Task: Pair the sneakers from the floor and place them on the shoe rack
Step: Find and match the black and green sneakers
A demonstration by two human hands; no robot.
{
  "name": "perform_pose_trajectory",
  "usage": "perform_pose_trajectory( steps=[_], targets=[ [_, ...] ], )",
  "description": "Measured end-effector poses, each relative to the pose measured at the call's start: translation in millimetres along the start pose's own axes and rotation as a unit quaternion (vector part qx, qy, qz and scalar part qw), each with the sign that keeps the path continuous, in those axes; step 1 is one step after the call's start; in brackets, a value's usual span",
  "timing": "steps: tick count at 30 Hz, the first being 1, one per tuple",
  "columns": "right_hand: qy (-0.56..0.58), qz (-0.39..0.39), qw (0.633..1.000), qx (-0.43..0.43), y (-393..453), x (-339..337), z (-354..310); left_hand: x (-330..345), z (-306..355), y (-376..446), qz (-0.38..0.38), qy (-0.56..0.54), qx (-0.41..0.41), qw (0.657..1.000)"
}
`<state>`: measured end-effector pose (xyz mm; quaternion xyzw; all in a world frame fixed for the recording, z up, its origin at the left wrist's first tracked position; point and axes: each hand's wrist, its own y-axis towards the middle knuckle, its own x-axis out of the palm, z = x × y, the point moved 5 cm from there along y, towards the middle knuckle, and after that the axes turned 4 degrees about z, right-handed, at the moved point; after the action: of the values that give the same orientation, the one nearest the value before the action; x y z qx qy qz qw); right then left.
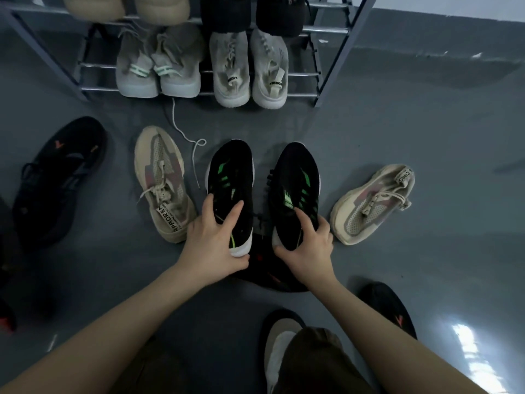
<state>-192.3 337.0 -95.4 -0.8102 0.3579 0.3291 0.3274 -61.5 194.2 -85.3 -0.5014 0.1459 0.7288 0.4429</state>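
Two black sneakers with green stripes point toward the shoe rack (331, 56), side by side. My left hand (216, 240) grips the heel of the left black-and-green sneaker (231, 173). My right hand (308, 245) grips the heel of the right black-and-green sneaker (295, 177). A beige sneaker (163, 180) lies to their left on the floor, and its match (375, 203) lies to their right, turned sideways. A black sneaker with an orange mark (56, 177) lies at far left, another (389, 308) at lower right.
The rack's bottom shelf holds a grey pair (157, 66) and a light grey pair (250, 69); the shelf above carries a tan pair and a black pair. A dark shoe (264, 268) lies under my hands. A white lace (184, 135) trails on the grey floor.
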Motion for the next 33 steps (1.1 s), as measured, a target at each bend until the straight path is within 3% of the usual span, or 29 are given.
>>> perform_pose_trajectory(
  steps=[3,6,12,21,33],
  targets=[
    [-0.002,0.023,0.999,-0.038,-2.5,-8.0,-0.6,-2.3,-15.7,-0.9,0.000,-0.010,0.014,1.000],
    [-0.067,-0.010,0.996,-0.064,-4.1,1.9,-2.6,2.2,-17.5,-1.2,0.001,-0.002,-0.030,1.000],
    [-0.049,-0.055,0.996,-0.041,-3.4,19.1,0.1,0.7,-16.6,1.6,0.018,-0.051,-0.069,0.996],
    [0.068,0.062,0.990,-0.104,-25.3,-20.2,-44.3,-48.7,3.5,-25.9,0.160,-0.153,-0.013,0.975],
    [0.130,0.157,0.945,-0.257,-66.6,-92.8,-153.1,-172.2,29.9,-72.4,0.302,-0.204,0.050,0.930]
  ],
)
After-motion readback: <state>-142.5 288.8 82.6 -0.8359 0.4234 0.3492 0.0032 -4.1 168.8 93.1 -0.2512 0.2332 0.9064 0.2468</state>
